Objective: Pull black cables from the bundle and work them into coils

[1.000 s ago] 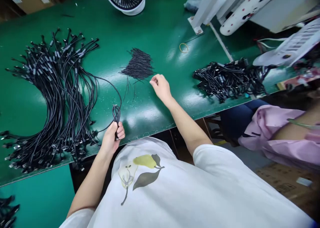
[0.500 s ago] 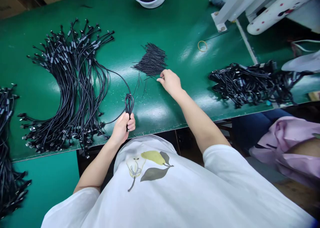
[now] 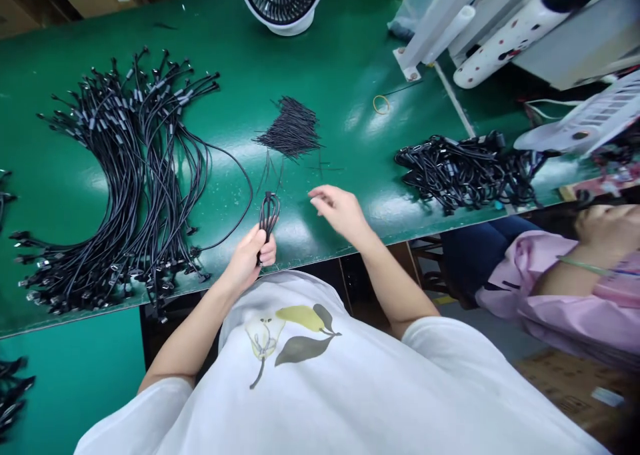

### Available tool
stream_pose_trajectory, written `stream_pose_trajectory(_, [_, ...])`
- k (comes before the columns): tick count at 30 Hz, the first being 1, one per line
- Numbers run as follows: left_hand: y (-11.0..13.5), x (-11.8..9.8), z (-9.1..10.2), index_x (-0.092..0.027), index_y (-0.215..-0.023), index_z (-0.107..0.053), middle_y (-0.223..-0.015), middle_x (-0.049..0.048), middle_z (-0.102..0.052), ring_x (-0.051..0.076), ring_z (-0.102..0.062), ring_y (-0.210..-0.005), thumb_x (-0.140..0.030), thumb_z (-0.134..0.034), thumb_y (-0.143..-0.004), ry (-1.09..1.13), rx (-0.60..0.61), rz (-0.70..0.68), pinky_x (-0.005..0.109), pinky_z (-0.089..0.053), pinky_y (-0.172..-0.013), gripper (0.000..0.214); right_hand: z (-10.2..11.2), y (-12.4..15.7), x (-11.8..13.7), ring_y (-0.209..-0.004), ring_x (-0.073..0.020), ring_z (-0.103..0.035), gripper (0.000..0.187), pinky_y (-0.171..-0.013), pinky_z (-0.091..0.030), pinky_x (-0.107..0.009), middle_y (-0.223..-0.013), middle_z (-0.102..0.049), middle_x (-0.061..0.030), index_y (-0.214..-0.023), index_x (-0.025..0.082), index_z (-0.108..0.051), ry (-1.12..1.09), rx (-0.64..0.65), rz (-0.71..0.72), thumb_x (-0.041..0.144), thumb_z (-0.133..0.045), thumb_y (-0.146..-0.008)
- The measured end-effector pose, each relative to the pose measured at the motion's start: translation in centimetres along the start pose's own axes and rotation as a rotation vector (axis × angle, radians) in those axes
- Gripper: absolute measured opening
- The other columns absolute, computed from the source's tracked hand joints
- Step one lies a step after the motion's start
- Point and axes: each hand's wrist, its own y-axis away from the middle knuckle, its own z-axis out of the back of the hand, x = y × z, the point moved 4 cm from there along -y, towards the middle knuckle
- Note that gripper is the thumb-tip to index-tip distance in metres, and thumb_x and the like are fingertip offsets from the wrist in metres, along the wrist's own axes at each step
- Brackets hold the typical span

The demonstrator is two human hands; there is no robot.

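My left hand is closed around a coiled black cable, whose loops stand up above the fingers near the table's front edge. Away to its right, my right hand hovers over the green table with thumb and forefinger pinched together; whether a thin tie is between them is too small to tell. Beyond both hands lies a pile of short black wire ties, with several strays near it. Left of my left hand spreads a large heap of uncoiled black cables with metal plugs.
Coiled, bundled cables form a heap on the right. A white fan stands at the back, and a yellow rubber band lies near a metal bracket. At far right sits another person in a pink top.
My right hand has drawn back from the tie pile toward me, and a few ties now lie apart at the pile's near right. My left hand still holds the coiled cable, tilted slightly.
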Motion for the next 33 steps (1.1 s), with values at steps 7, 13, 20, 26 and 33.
stream_pose_trajectory(7, [-0.7,0.8,-0.5,-0.018,-0.102,-0.054,-0.059,-0.0085,-0.035,0.004,-0.027,-0.047,-0.046,-0.072,-0.078,-0.089,0.002,-0.053,0.016,-0.021,-0.044,0.041,-5.6,3.8,5.1,-0.065,-0.0105,-0.057,0.016,-0.065,-0.046,-0.024,-0.084,-0.059,-0.0016,-0.094,0.017,-0.063,-0.304,0.251,0.182,0.029,-0.052,-0.089])
stream_pose_trajectory(13, [-0.9,0.8,2.1,-0.017,-0.091,-0.056,-0.059,-0.0067,-0.042,0.006,-0.033,-0.049,-0.042,-0.063,-0.084,-0.407,-0.218,-0.253,0.02,-0.026,-0.048,0.027,-5.9,4.1,7.9,-0.077,-0.0183,-0.053,0.03,-0.071,-0.038,-0.033,-0.087,-0.061,-0.01,-0.088,0.016,-0.064,0.411,0.189,0.617,0.02,-0.036,-0.097])
stream_pose_trajectory(20, [-0.3,0.5,3.9,-0.017,-0.065,-0.049,-0.054,-0.0053,-0.043,0.008,-0.034,-0.052,-0.027,-0.06,-0.079,-0.688,-0.138,-0.141,0.021,-0.025,-0.051,0.021,-6.1,3.8,11.1,-0.088,-0.0196,-0.054,0.032,-0.08,-0.038,-0.036,-0.095,-0.063,-0.0122,-0.085,0.013,-0.063,0.513,0.337,1.137,0.012,-0.033,-0.097])
stream_pose_trajectory(26, [1.3,1.1,2.8,-0.018,-0.066,-0.044,-0.058,-0.006,-0.04,0.005,-0.027,-0.049,-0.043,-0.064,-0.073,-0.351,-0.073,0.102,0.02,-0.017,-0.047,0.033,-5.9,4.1,11.5,-0.072,-0.0151,-0.049,0.029,-0.071,-0.036,-0.031,-0.078,-0.058,-0.0058,-0.079,0.014,-0.059,0.614,0.367,1.222,0.019,-0.039,-0.099])
stream_pose_trajectory(33, [0.3,2.0,2.3,-0.016,-0.066,-0.048,-0.056,-0.0085,-0.035,0.001,-0.023,-0.046,-0.048,-0.084,-0.052,-0.23,-0.138,0.105,0.018,-0.012,-0.046,0.049,-5.8,4.2,10.3,-0.065,-0.0137,-0.047,0.027,-0.066,-0.035,-0.03,-0.073,-0.055,-0.002,-0.079,0.015,-0.059,0.745,0.252,1.294,0.023,-0.042,-0.098])
